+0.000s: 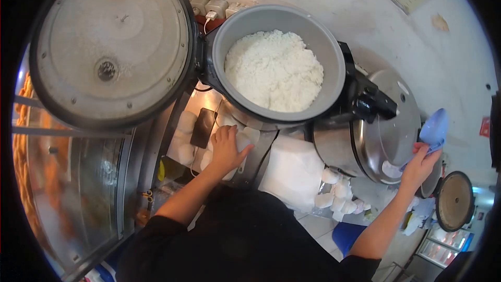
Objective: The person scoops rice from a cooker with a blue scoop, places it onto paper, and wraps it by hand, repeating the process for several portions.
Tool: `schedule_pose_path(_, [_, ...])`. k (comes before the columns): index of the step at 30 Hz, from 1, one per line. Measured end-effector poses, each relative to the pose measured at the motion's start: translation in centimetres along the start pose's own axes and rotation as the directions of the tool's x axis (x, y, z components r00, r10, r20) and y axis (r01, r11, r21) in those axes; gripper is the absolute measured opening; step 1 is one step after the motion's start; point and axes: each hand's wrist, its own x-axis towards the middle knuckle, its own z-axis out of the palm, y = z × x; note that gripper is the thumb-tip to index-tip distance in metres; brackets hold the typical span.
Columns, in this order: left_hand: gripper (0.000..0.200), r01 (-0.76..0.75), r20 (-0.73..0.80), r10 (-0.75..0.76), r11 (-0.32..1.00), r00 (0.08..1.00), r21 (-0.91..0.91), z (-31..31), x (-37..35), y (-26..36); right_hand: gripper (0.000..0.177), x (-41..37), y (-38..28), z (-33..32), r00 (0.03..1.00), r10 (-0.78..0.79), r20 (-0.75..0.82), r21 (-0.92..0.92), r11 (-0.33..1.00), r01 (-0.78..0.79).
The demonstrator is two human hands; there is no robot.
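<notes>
My left hand (225, 147) rests over white rounded bundles (242, 142) on the counter, its thumb spread away from the fingers. Whether it presses on one of them is hard to see. Just left of it lies a dark phone (203, 128) with a cable. On the far right, my right hand (419, 166) is closed round a blue rice paddle (436, 127), blade up, beside a lidded steel cooker (389, 125). Ahead, an open rice cooker (329, 86) holds a heap of white rice (275, 70).
The raised round lid (117, 37) stands at the upper left. White sheets (293, 170) lie before the cookers, with several small white bundles (342, 193) beside them. A glass display case (78, 193) fills the left side. Sockets (216, 7) sit behind the rice cooker.
</notes>
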Motion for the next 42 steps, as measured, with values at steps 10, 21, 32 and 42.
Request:
schedule_pose_path(10, [0.1,-0.173,-0.148,0.09,0.503,0.985,-0.847,-9.6,1.4,3.3,0.059,1.1,-23.1,28.3,0.431,-0.214,0.877,-0.332,0.381,0.863])
schedule_pose_path(21, [0.103,-0.116,-0.054,0.162,0.396,0.985,-0.911,-7.9,1.0,3.1,0.063,-4.1,-23.2,34.7,-0.134,-0.114,0.984,0.176,0.677,0.715])
schedule_pose_path(32, [0.105,-0.1,-0.037,0.16,0.409,0.986,-0.907,-8.2,1.0,3.1,0.05,-1.1,-23.5,26.4,-0.277,-0.12,0.953,0.263,0.78,0.568])
schedule_pose_path(42, [0.099,-0.12,-0.062,0.148,0.424,0.987,-0.898,-9.6,1.5,3.4,0.062,-7.4,-23.1,35.5,-0.046,-0.218,0.975,0.195,0.734,0.651])
